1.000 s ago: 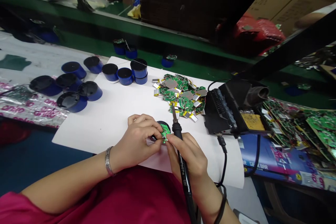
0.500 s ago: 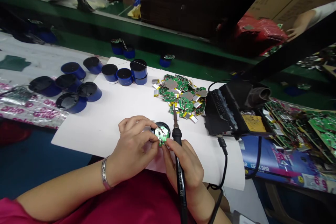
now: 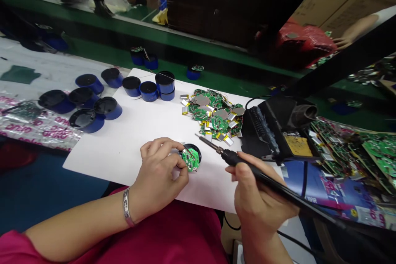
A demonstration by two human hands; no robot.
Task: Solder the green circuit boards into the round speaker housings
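Observation:
A round green circuit board (image 3: 192, 161) with thin wires sits in a small black round housing (image 3: 199, 149) on the white sheet. My left hand (image 3: 159, 173) is closed at the board's left edge, thumb and fingers pinching there; exactly what lies between the fingertips is partly hidden. In my right hand (image 3: 261, 200) is a soldering iron (image 3: 228, 155), gripped like a pen. Its tip points up and left, above the sheet and apart from the board. Beyond the tip lies a pile of green circuit boards (image 3: 219, 123) with small silver battery cells.
Several blue and black round cups (image 3: 107, 108) stand at the left and back of the white sheet (image 3: 145, 128). A black soldering stand (image 3: 266, 132) with a yellow sponge (image 3: 298, 145) is at right, beside more boards (image 3: 334, 148). Other people's arms (image 3: 355, 31) show across the green bench.
My right hand has left the board's edge and moved right. The soldering iron has swung from upright to slanting, tip leftward. My left hand stays at the board.

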